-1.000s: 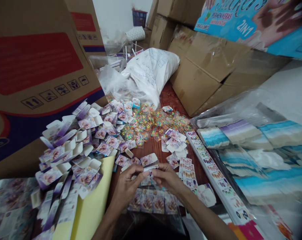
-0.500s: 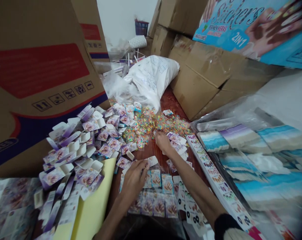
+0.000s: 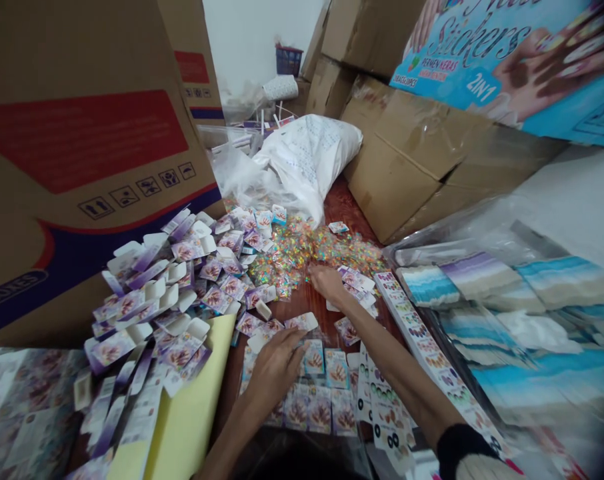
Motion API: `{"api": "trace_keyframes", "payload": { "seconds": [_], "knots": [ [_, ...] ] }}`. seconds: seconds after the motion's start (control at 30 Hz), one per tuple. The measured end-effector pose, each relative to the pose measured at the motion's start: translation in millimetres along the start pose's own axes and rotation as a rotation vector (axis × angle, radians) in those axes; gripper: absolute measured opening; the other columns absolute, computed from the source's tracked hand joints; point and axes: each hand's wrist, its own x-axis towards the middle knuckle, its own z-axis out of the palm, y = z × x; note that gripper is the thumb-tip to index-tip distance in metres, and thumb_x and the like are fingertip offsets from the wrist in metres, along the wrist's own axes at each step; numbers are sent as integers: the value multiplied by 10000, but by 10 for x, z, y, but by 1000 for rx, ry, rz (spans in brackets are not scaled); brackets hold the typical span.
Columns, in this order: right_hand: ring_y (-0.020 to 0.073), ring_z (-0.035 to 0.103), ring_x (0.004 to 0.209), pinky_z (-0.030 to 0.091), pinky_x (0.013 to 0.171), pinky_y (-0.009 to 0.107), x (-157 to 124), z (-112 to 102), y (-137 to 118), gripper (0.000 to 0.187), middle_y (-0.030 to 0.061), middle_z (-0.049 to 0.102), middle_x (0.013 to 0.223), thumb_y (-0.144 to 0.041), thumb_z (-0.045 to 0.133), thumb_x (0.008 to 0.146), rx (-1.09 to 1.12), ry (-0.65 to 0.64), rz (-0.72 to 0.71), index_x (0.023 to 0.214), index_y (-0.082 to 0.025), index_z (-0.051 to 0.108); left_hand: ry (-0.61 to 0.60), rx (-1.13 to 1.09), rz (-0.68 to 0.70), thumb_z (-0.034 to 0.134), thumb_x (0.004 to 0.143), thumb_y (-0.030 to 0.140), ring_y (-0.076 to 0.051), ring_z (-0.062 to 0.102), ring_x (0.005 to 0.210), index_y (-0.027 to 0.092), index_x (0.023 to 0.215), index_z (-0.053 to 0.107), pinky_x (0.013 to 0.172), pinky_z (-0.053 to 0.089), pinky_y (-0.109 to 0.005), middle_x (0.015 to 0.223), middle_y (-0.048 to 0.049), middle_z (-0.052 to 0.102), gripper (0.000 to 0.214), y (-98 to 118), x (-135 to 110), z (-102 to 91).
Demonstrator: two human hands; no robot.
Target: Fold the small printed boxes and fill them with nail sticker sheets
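My left hand (image 3: pixel 277 367), fingers loosely bent and apart, rests over rows of small flat boxes. Just past its fingertips lies a small purple-and-white box (image 3: pixel 298 323) with its white flap raised. Blue-and-white boxes (image 3: pixel 337 368) and a row of purple ones (image 3: pixel 319 408) lie flat beside and below that hand. My right hand (image 3: pixel 327 285) reaches to the near edge of a heap of small, brightly coloured clear packets (image 3: pixel 302 250). Its fingers are drawn together, and whatever is between them is hidden. Several small purple boxes (image 3: pixel 358 283) lie just right of it.
Open-flapped small boxes (image 3: pixel 152 300) are piled left, against a large carton (image 3: pixel 82 147). A yellow sheet (image 3: pixel 197 387) lies near them. A white sack (image 3: pixel 317 150) stands behind the heap. Right are a long sticker strip (image 3: pixel 417 327), plastic-wrapped printed packs (image 3: pixel 522 360) and brown cartons (image 3: pixel 407 153).
The view has shifted slightly. My left hand has drawn back a little, uncovering more of the flapped box. My right hand stays at the heap's edge.
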Motion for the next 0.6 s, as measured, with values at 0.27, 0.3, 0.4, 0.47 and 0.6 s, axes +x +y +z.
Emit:
{"api": "trace_keyframes", "payload": {
  "seconds": [0.27,0.3,0.4,0.47,0.6],
  "knots": [
    [137,555,564,439,537,251,-469,-135,119,367,41,609,645,-429,442,801,687,87,213,780,-97,597,35,-175,-169,464,856,297,-184,602,983,195,1045,618,867,466,-316,1046,-65,659,265,88,201,-73],
    [131,553,554,438,527,244,-552,-127,78,363,43,613,653,-436,464,778,769,63,217,789,-99,598,65,-171,-155,463,858,295,-186,593,996,193,1063,605,874,458,-320,1063,-70,649,270,101,257,-45],
    [121,548,534,441,511,236,-785,-97,-97,353,40,610,646,-459,535,724,969,-32,209,762,-115,601,140,-144,-136,472,853,286,-197,551,1051,195,1088,577,916,418,-345,1109,-81,608,273,113,399,36],
    [115,538,520,443,502,236,-906,-84,-214,352,24,596,631,-478,568,710,1062,-95,199,750,-129,599,175,-123,-133,486,843,272,-200,559,1009,188,1031,592,892,425,-348,1054,-81,605,231,96,446,62],
    [118,544,558,469,528,252,-1030,-60,-363,393,18,588,676,-536,508,768,1151,-174,172,804,-155,599,218,-96,-138,522,814,235,-188,576,897,177,905,610,815,451,-324,919,-66,597,140,44,430,40]
  ]
}}
